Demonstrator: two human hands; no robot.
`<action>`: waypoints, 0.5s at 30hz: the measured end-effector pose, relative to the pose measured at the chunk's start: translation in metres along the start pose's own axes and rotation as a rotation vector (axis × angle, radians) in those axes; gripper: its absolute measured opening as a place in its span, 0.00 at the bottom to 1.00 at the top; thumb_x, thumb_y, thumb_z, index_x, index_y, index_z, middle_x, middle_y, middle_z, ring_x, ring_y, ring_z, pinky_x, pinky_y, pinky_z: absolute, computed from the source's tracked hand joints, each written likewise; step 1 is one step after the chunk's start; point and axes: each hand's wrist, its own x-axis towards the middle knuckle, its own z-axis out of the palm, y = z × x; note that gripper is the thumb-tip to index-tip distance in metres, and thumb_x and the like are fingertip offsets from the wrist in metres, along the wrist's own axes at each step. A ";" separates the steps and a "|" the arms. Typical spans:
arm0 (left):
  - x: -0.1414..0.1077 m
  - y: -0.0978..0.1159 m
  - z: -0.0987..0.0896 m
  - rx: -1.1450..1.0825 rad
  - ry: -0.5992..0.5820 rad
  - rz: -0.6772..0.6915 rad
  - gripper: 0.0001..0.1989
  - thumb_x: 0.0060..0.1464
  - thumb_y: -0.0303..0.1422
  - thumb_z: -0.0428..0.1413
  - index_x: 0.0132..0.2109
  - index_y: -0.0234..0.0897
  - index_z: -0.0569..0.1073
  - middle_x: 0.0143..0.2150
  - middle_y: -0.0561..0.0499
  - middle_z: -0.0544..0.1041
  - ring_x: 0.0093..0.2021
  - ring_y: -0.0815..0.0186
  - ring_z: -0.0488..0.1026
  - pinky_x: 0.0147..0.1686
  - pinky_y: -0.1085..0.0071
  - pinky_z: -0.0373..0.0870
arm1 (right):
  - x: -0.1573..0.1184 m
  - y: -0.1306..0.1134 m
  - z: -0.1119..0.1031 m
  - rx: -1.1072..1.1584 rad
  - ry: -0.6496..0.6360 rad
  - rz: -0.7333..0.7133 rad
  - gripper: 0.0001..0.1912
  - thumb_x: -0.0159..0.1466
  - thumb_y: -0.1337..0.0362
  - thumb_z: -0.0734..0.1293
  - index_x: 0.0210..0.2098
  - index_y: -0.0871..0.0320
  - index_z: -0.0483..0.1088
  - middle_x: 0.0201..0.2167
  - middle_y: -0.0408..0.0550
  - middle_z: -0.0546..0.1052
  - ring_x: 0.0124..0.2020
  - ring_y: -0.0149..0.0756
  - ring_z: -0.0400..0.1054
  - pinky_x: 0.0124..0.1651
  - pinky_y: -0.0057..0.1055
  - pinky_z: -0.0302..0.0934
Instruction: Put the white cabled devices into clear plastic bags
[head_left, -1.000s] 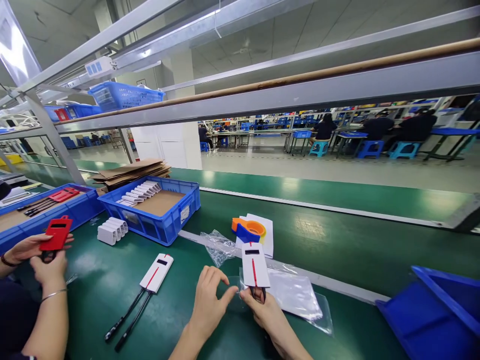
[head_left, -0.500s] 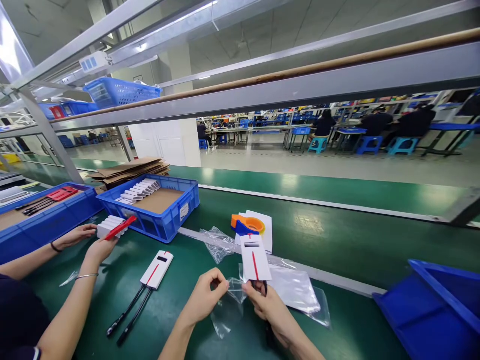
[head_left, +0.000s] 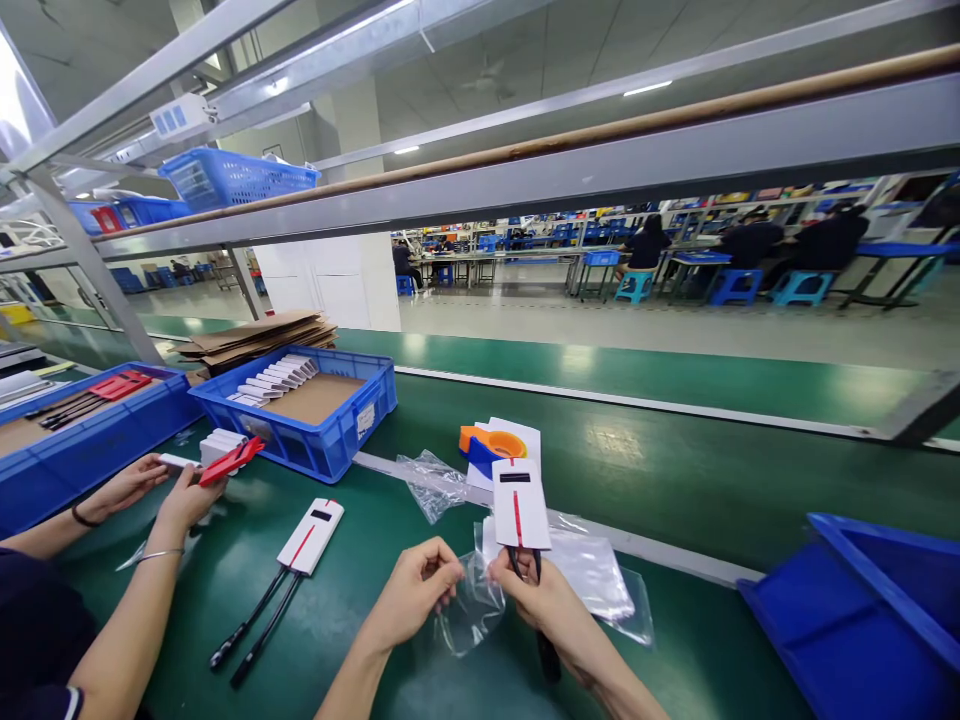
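Observation:
My right hand (head_left: 546,600) grips the two black cord-like legs of a white packaged item (head_left: 520,515), which has a red stripe and a dark window. The item stands upright, its white part above my fingers. My left hand (head_left: 416,590) pinches the edge of a clear plastic bag (head_left: 471,605), which hangs between both hands and also reaches my right fingertips. A stack of clear bags (head_left: 592,575) lies beyond my right hand. A second white item with black legs (head_left: 311,535) lies on the green table to the left.
A tape dispenser (head_left: 493,445) rests on white paper beyond crumpled plastic (head_left: 431,485). A blue tray (head_left: 322,440) holds white sleeves. At left, a co-worker's hands (head_left: 180,495) hold a red piece and a white sleeve. A blue bin (head_left: 862,620) stands at right.
My right hand has shifted the white item slightly right and turned it more upright. The clear bag has opened out between my hands. The co-worker's hands have drawn a white sleeve leftward.

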 end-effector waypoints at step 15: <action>-0.001 0.006 0.006 0.166 -0.124 -0.024 0.12 0.60 0.38 0.57 0.33 0.34 0.74 0.27 0.56 0.71 0.29 0.70 0.63 0.30 0.74 0.57 | -0.003 -0.008 -0.012 -0.172 -0.106 -0.066 0.14 0.63 0.52 0.65 0.35 0.59 0.67 0.30 0.44 0.71 0.34 0.40 0.64 0.40 0.37 0.56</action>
